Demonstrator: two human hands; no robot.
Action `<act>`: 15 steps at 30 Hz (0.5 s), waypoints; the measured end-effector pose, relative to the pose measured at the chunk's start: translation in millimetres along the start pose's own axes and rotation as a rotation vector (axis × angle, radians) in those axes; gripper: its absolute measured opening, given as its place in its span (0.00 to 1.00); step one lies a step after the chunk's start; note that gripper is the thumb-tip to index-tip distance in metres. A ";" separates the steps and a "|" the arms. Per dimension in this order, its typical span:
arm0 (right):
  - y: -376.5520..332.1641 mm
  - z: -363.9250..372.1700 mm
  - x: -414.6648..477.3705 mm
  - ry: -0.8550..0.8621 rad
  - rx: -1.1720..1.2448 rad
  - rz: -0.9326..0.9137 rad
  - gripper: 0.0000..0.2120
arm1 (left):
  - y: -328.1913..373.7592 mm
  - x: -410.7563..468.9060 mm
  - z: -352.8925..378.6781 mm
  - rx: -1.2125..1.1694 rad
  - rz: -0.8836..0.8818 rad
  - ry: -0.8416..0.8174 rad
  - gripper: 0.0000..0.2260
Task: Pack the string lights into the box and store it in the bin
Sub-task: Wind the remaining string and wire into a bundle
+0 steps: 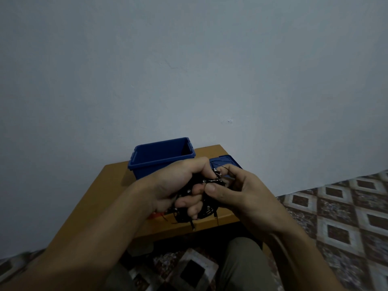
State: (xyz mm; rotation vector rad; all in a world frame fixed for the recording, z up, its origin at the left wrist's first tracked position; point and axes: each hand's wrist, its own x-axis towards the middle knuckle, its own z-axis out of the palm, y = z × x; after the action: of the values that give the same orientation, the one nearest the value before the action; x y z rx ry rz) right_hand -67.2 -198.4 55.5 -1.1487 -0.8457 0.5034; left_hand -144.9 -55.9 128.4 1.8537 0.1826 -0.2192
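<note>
In the head view, a bundle of string lights [190,203] was held between two bare hands above a low wooden table [100,190]. The bundle was made of thin black wire wound into a loose, roughly round coil, studded with small pale bulbs, with several short wire ends hanging down below the fingers. No single long axis could be told from the coil; its loops ran in an uneven ring facing the camera. The left hand [178,185] was closed in a fist around the coil, fingers curled over its front. The right hand [237,194] was pinched on the wire at the top of the coil, thumb pressed against forefinger, just beside the left hand's knuckles.

Beyond the left hand stood an open blue bin [161,158], of smooth moulded plastic, rectangular with a rolled rim and slotted handles. Beyond the right hand lay a flat blue lid [225,161] of the same plastic, partly hidden by the fingers. A small orange-red thing [156,215] showed under the left wrist; what it was could not be told. No writing or label could be read anywhere. The floor [340,217] bore glossy diamond-patterned tiles.
</note>
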 end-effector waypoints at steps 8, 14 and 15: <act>-3.6 27.4 -5.7 0.354 -0.600 -0.211 0.07 | -2.8 9.1 6.7 -0.038 0.058 0.261 0.24; -3.0 0.8 -0.4 0.082 -0.114 -0.030 0.12 | -7.4 9.3 -4.2 -0.120 -0.014 0.130 0.19; -3.7 -2.9 -0.6 0.045 -0.024 0.002 0.16 | -6.8 9.3 -5.1 -0.149 -0.014 0.102 0.18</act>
State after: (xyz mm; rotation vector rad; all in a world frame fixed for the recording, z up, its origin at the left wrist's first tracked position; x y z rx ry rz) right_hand -65.5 -201.8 58.2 -1.1787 -0.8138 0.4688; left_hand -137.2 -48.9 121.3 1.7164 0.2754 -0.1173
